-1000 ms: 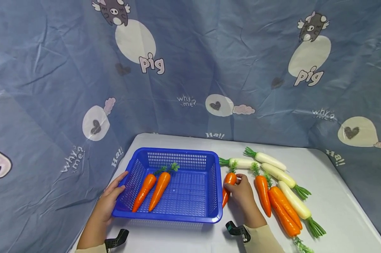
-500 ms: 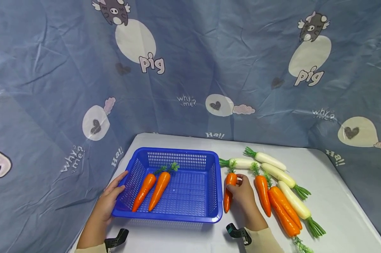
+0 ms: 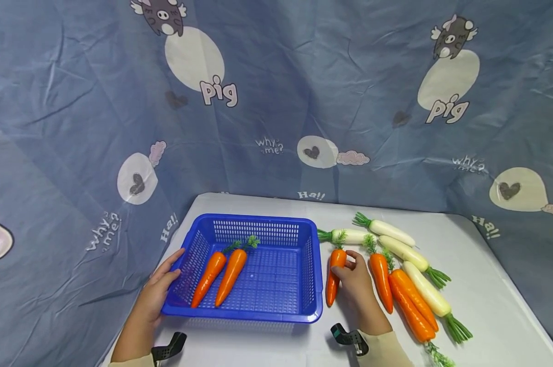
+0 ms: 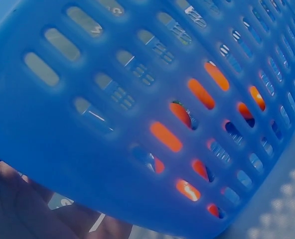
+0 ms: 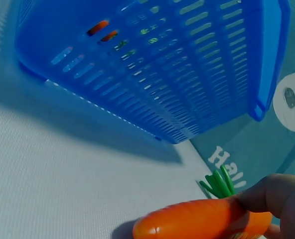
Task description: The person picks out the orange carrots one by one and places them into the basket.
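A bright orange carrot [image 3: 332, 285] with feathery green leaves is beside the right side of the blue basket [image 3: 240, 318]. My right hand [image 3: 356, 278] pinches it near its thick top, thumb on the near side. In the right wrist view the carrot [image 5: 187, 221] points left, below the basket wall [image 5: 137, 89]. Two more carrots [image 3: 209, 278] lie side by side at the left inside the basket. My left hand [image 3: 154, 295] rests against the basket's left side, index finger and thumb reaching to the rim. Some left fingers [image 4: 23, 206] show past the basket edge in the left wrist view.
Right of my right hand lie several carrots [image 3: 381, 283] and several white radishes [image 3: 425, 290] with green stems. One radish [image 3: 354, 236] lies behind the held carrot. The white table [image 3: 240, 351] ends at a blue patterned cloth [image 3: 267, 102].
The right hand and the carrot it pinches have shifted slightly right, away from the basket, so the carrot's lower end now shows. The left hand and basket have stayed in place.
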Demonstrator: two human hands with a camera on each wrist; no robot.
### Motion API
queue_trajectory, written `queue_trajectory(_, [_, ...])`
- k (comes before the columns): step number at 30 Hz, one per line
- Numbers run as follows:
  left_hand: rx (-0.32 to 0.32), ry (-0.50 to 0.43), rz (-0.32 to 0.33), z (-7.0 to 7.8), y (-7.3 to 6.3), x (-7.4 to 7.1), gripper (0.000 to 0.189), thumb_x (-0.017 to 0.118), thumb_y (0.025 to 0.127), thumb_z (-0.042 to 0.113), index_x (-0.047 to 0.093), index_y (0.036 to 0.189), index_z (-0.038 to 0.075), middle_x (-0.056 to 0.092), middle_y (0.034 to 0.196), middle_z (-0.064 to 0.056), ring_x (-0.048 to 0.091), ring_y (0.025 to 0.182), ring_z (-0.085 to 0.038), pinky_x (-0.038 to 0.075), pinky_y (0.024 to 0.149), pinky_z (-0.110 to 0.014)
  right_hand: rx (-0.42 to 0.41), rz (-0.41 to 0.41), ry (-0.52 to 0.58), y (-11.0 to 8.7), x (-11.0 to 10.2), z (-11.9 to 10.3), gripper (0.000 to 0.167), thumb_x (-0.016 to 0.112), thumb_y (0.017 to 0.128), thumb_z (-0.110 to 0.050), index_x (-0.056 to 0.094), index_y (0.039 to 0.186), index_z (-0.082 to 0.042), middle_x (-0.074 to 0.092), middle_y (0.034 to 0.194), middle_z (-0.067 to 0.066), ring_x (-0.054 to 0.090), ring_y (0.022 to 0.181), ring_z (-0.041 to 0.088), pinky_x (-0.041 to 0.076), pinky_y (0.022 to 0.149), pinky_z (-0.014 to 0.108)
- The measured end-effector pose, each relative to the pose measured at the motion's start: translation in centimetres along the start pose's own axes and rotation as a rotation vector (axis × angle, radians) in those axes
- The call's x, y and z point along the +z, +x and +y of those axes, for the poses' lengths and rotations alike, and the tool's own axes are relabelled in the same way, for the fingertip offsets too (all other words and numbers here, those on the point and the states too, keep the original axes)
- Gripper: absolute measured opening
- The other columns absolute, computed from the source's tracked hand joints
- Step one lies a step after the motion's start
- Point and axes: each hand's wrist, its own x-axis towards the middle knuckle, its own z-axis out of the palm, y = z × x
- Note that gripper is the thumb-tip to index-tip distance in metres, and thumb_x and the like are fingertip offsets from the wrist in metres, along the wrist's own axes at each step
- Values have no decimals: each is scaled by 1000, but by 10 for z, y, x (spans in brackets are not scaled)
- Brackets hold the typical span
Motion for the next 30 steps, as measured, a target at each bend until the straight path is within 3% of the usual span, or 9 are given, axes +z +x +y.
queue_trajectory(4, [6,3,1,-1,1,-1,56,30,113,22,23,168,33,7,177,-7,27,149,-34,42,101,-37,8,-5,97,-1,1,2,71,68,93,-6,35,156,-5,51,132,25,56,112,32,52,81,26])
queue_trajectory(7, [11,1,2,-2,1,-2,56,30,113,21,23,168,31,7,177,-7,25,150,-36,40,109,-48,25,2,129,-2,3,4,69,66,95,-6,35,157,-5,50,132,24,55,112,31,52,82,25])
queue_trajectory(11, [14,-6,-1,-2,1,-1,56,33,113,22,25,167,32,4,178,-6,16,156,-42,21,118,-72,28,24,129,-4,4,5,69,66,95,-7,36,157,-5,53,129,23,56,109,28,51,79,23])
queue_trajectory(13, [26,-10,0,-2,1,0,56,34,113,21,27,167,30,4,178,-7,11,158,-44,13,119,-76,16,33,134,-4,4,4,68,66,95,-7,37,156,-4,53,127,22,56,106,27,51,78,23])
queue_trajectory(22, [49,-14,10,-2,1,3,56,32,112,17,27,167,25,5,177,-8,13,156,-40,16,120,-67,30,62,140,-7,-1,-4,66,66,94,-6,40,155,-5,49,123,18,52,98,22,50,70,23])
queue_trajectory(30, [45,-10,15,-2,0,1,56,34,112,19,28,167,27,4,178,-6,10,158,-41,12,121,-73,25,61,188,-10,-7,-18,68,66,95,-8,37,157,-6,47,128,19,52,88,17,50,68,24])
